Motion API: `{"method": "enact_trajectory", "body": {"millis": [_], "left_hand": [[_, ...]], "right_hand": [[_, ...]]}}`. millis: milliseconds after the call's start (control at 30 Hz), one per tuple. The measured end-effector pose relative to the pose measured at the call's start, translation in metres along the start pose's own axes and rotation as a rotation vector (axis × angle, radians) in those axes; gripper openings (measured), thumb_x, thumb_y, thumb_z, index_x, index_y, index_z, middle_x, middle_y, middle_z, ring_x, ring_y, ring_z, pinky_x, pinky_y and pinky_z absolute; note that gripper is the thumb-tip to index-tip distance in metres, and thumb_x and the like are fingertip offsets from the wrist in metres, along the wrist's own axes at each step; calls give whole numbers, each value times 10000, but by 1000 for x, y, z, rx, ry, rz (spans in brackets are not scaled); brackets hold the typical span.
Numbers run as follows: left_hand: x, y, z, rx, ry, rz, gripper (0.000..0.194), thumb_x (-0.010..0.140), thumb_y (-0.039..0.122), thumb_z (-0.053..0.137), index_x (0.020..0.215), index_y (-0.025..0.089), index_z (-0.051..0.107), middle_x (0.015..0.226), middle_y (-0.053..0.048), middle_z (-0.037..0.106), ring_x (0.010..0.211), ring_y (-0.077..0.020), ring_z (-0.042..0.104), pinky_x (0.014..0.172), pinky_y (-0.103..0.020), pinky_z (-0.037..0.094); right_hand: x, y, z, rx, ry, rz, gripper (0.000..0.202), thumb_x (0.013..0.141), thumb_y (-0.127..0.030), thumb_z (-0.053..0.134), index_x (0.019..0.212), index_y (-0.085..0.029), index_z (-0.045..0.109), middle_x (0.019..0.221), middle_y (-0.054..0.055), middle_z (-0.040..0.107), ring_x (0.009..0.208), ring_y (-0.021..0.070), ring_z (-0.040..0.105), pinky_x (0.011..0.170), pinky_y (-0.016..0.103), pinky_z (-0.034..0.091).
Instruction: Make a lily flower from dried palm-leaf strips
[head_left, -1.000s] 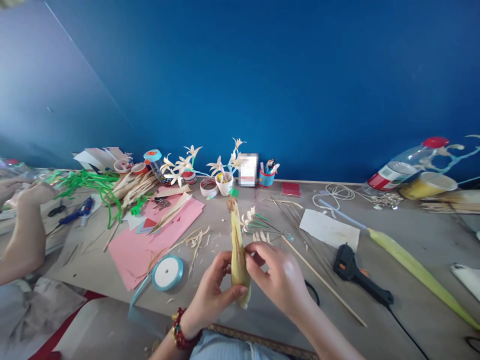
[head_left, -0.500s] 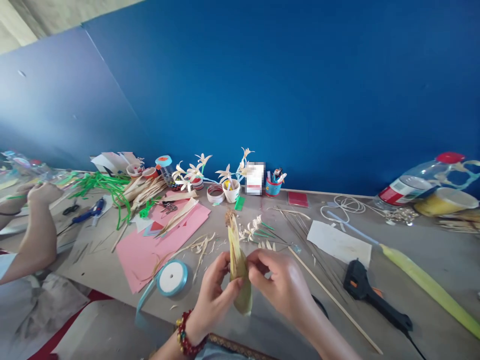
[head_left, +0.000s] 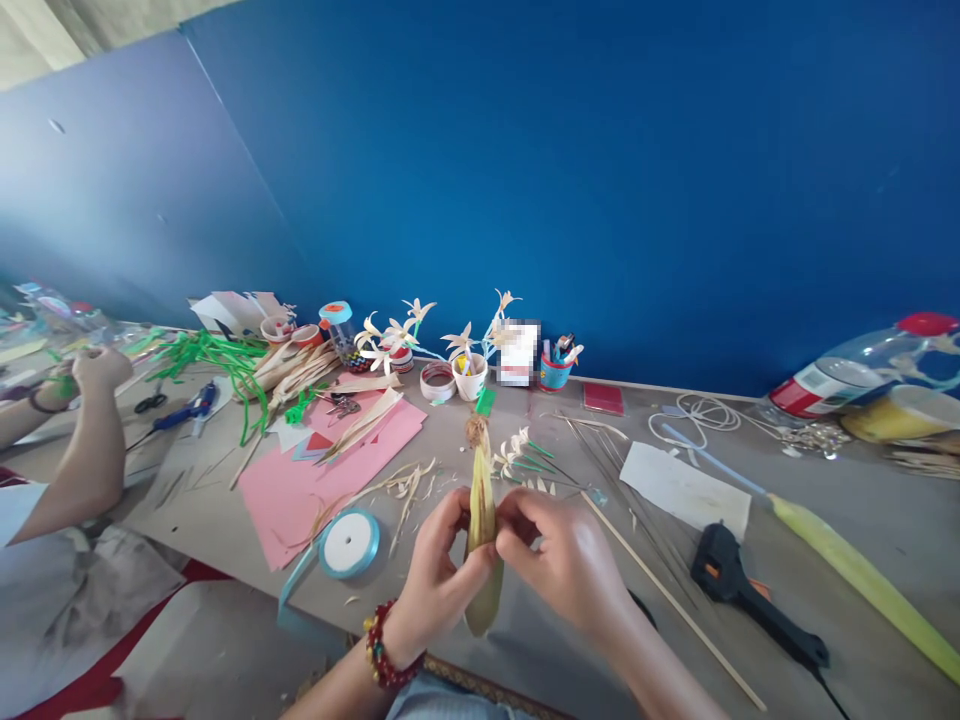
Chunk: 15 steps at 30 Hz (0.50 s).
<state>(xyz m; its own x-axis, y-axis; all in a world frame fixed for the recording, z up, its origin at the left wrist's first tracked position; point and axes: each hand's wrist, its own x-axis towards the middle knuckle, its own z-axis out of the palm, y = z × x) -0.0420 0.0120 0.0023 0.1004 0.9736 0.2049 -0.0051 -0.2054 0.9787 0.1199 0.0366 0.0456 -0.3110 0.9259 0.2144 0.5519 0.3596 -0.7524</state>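
Observation:
A yellow-green corn husk (head_left: 482, 490) with a brown frayed tip stands nearly upright in front of me, its wide end towards me. My left hand (head_left: 448, 575), below a red beaded bracelet, wraps its fingers and thumb round the husk from the left. My right hand (head_left: 551, 545) pinches the husk's right edge, its fingertips partly hidden. Beyond the tip lie small white flowers (head_left: 514, 450) with green stems. A roll of light blue ribbon (head_left: 349, 543) rests left of my left hand.
Pink paper (head_left: 281, 495) and green strips (head_left: 217, 365) lie left. On the right are a black glue gun (head_left: 750, 590), a thin stick (head_left: 675, 605), white paper (head_left: 684, 492) and a plastic bottle (head_left: 840, 370). Another person's arm (head_left: 94, 450) reaches in at far left.
The view has shifted slightly, so the table items appear a little further right. Both hands keep their hold on the husk, which now looks more upright. The other person's hands have moved slightly.

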Motion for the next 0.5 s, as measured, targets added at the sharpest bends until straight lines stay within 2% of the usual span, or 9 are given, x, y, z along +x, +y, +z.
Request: {"method": "enact_trajectory", "body": {"millis": [133, 233, 333, 433, 500], "left_hand": [[2, -1, 4, -92, 61, -34, 149, 867, 297, 600, 964, 196, 651, 870, -33, 609, 792, -187, 544, 749, -275, 462], [1, 0, 9, -81, 129, -44, 156, 856, 303, 611, 969, 208, 663, 890, -35, 634, 832, -200, 558, 786, -290, 469], [0, -2, 7, -128, 223, -119, 228, 809, 326, 665, 1008, 214, 671, 922, -38, 663, 852, -206, 577, 794, -292, 476], [0, -8, -3, -267, 347, -235, 322, 776, 356, 699, 1062, 216, 648, 937, -34, 673, 813, -181, 591, 727, -259, 476], [1, -11, -12, -323, 428, -245, 304, 782, 357, 691, 1047, 219, 633, 914, -22, 663, 761, -156, 582, 674, -236, 466]], "right_hand": [[-1, -2, 9, -86, 84, -91, 141, 788, -154, 512, 670, -217, 557, 603, -12, 588, 545, 138, 539, 513, 230, 376], [-3, -2, 18, -73, 178, -122, 161, 794, -155, 496, 649, -217, 530, 606, -7, 576, 541, 136, 518, 529, 239, 383], [-5, 0, 21, 70, 233, -114, 164, 796, -152, 490, 649, -221, 512, 584, -21, 557, 522, 128, 511, 519, 231, 397], [-9, 3, 18, 237, 251, -106, 164, 819, -158, 495, 670, -221, 517, 580, -31, 559, 513, 121, 519, 514, 225, 412], [-14, 7, 15, 330, 252, -90, 171, 845, -162, 499, 686, -218, 532, 607, -21, 578, 540, 126, 540, 531, 232, 429]]}}
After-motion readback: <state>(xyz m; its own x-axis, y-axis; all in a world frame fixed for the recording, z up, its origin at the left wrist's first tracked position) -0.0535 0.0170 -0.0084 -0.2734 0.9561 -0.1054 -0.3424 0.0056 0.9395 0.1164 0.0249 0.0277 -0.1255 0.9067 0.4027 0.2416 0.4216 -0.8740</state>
